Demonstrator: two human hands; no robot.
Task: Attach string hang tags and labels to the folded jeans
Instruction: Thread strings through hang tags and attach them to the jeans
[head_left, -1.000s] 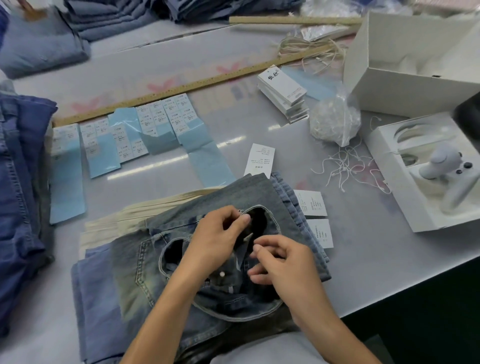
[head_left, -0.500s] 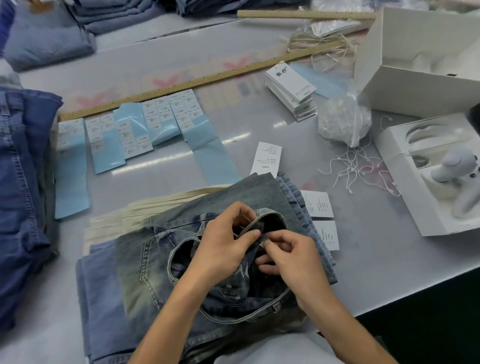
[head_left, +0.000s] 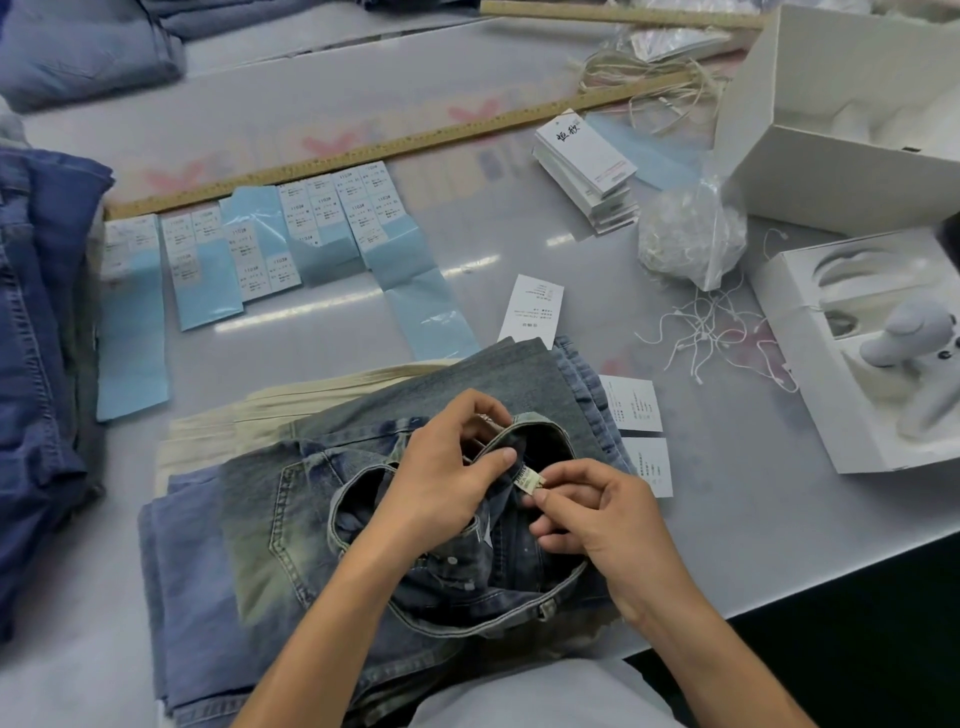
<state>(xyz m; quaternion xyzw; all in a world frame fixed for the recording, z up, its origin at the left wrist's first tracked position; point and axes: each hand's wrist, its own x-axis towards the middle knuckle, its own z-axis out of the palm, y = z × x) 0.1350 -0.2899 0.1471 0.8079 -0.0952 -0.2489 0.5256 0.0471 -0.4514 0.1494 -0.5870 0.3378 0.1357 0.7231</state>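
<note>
I'm over the worktop (head_left: 519, 291), and the folded jeans (head_left: 322, 519) on top of the pile sit right at its near edge, waistband opened up toward me. Everything else I place from those jeans. Beyond them lie the blue label sheets (head_left: 260, 244); beyond and to the right, the stack of hang tags (head_left: 587, 166); to the right, the loose strings (head_left: 711, 332), with two white cards (head_left: 631, 402) tucked just beside the denim.

My left hand (head_left: 441, 483) has its fingers curled over the far rim of the waistband, holding it open. My right hand (head_left: 597, 514) pinches the small sewn-in size tab (head_left: 529, 478) between thumb and forefinger, no string or tag in it yet.

As I judge it, this is the size check before labelling. To do it well I'd keep the band taut, turn the tab flat to read it, then match its size to a sheet before reaching for a string.
</note>
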